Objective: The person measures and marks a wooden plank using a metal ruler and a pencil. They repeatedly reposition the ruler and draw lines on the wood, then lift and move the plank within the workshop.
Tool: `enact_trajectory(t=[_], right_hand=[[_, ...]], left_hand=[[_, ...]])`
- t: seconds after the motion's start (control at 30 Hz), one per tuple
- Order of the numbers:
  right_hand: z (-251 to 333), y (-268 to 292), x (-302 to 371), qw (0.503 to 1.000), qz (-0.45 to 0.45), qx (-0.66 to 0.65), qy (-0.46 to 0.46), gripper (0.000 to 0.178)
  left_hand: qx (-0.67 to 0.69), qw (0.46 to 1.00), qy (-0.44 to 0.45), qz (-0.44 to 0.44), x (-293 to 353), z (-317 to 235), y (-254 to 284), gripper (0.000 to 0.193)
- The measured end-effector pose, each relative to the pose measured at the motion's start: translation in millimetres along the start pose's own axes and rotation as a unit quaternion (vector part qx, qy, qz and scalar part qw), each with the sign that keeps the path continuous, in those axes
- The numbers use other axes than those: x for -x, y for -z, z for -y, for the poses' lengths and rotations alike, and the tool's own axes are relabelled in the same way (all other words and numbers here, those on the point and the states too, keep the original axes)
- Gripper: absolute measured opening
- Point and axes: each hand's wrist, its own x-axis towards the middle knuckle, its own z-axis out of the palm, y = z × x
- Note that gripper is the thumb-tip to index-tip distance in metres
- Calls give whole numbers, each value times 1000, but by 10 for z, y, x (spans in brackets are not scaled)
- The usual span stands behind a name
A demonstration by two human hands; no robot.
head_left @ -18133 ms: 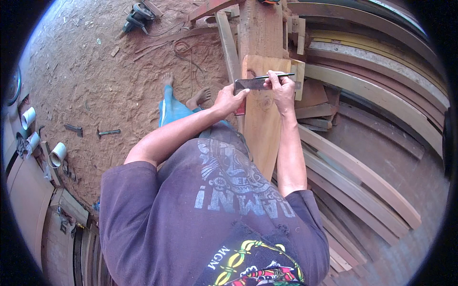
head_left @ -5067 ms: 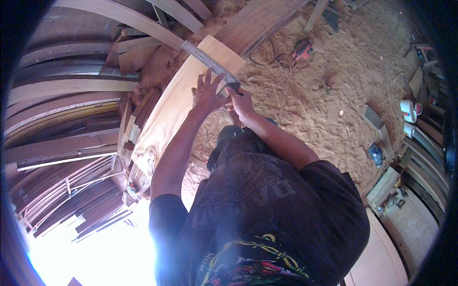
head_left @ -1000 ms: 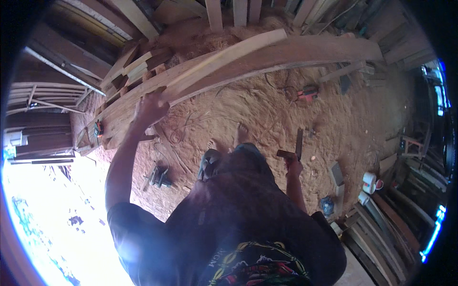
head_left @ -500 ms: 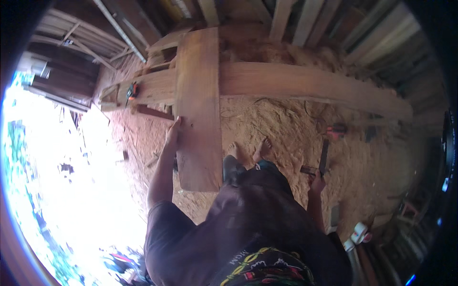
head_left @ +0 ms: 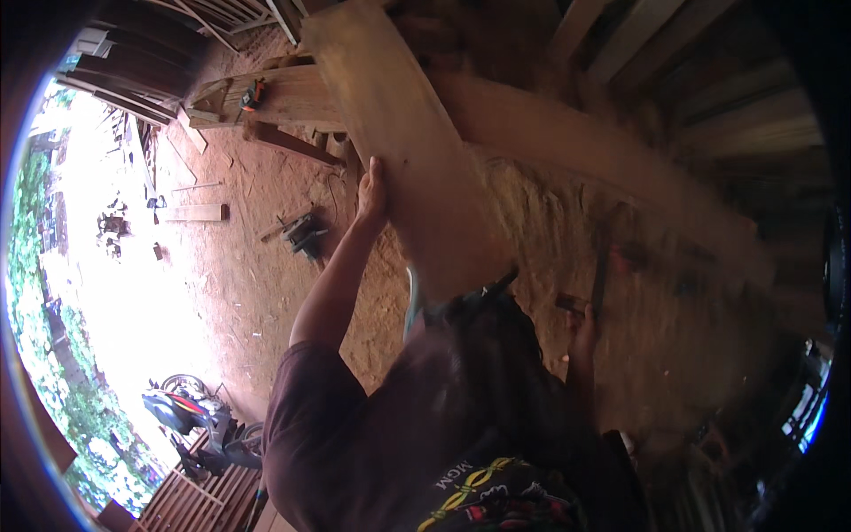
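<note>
A wide reddish-brown board lies slantwise across a long beam, its near end close to my body. My left hand grips the board's left edge, thumb on top and the other fingers out of sight at the edge. Low at the right, my right hand is closed around an L-shaped try square with a dark blade and a short stock. That hand and tool are somewhat smeared by motion. The square is apart from the board.
An orange-and-black tape measure rests on the beam's left end. A dark power tool lies on the sawdust-covered ground left of the board. Upright timbers stand at the back right. A motorcycle is at the lower left.
The whole view has turned, so beam and board now appear slanted. The board's near end now hides my feet. My left hand stays on its edge; my right still holds the try square.
</note>
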Motion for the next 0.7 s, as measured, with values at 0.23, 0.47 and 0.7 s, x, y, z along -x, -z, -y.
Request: enact_trajectory(t=[0.23, 0.47, 0.7], right_hand=[[-265, 436, -11, 995, -94, 15, 8, 38], [-713, 784, 40, 975, -208, -66, -29, 37], [-923, 595, 333, 967, -235, -96, -9, 37]], left_hand=[[76, 983, 101, 130, 356, 313, -1177, 76], [4, 947, 215, 237, 28, 409, -2272, 75], [-301, 910, 184, 219, -24, 29, -2123, 61]])
